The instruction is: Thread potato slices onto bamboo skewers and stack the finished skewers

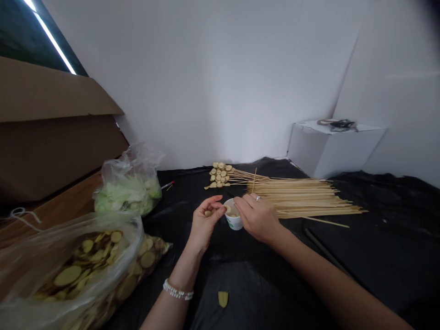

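My left hand (206, 217) is closed on pale potato slices, its thumb and fingers pinching them at the left of a white paper cup (235, 223). My right hand (257, 215), with a ring on one finger, is curled at the cup's right rim. A thin wooden skewer (255, 176) rises from its grip; the skewer's lower end is hidden. Pale contents show inside the cup but are too small to name. Behind the cup lies a cluster of skewered potato slices (220, 174). To the right spreads a wide row of bare bamboo skewers (302, 197).
An open plastic bag of potato slices (137, 224) stands at the left front. Behind it is a bag of pale green vegetables (127, 197). A single slice (223, 299) lies on the black sheet (261, 293). A red-tipped pen-like item (168, 184) and a white box (330, 149) stand further back.
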### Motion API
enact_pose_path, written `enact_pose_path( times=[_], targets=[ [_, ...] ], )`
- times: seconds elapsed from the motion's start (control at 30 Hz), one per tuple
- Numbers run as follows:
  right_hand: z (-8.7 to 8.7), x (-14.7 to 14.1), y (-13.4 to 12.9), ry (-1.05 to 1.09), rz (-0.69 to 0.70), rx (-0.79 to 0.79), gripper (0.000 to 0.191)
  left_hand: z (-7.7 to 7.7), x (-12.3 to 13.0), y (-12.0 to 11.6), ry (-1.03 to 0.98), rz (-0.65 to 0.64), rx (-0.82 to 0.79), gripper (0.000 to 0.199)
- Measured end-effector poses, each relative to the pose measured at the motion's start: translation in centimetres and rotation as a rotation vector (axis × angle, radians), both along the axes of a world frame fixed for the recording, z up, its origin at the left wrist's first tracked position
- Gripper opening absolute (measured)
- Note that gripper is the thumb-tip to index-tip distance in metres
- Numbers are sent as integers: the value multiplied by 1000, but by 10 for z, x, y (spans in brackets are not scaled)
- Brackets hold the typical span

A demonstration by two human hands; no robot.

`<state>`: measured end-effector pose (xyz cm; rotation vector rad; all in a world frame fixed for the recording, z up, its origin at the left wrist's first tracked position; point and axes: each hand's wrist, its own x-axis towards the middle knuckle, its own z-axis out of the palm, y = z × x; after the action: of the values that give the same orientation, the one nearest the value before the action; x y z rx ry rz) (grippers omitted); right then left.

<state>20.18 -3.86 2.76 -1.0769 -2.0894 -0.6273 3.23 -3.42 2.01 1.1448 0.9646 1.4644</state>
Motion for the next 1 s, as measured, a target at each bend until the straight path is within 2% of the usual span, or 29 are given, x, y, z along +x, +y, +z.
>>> enact_pose_path(
  times=[0.1,0.33,0.53,0.67,0.87,1.0],
  targets=[
    [0,-2,-2,-4,40,-48,24,3,1,-1,11,14,46,46],
    [-3,-5,-4,47,96,-124,25,8,5,-6,25,-14,41,43],
    [-3,-6,-6,69,96,45,23,2,6,-7,-109,-74,-69,25],
    [-3,-7,-6,59,110,62,23,-1,5,-6,-187,-164,-105,23],
    [-6,-4,-4,13,71,140,21,3,6,-6,-170,-199,-104,37],
    [-5,-1,-6,-82,80,234,26,6,4,-7,-144,-306,-189,52]
  ],
)
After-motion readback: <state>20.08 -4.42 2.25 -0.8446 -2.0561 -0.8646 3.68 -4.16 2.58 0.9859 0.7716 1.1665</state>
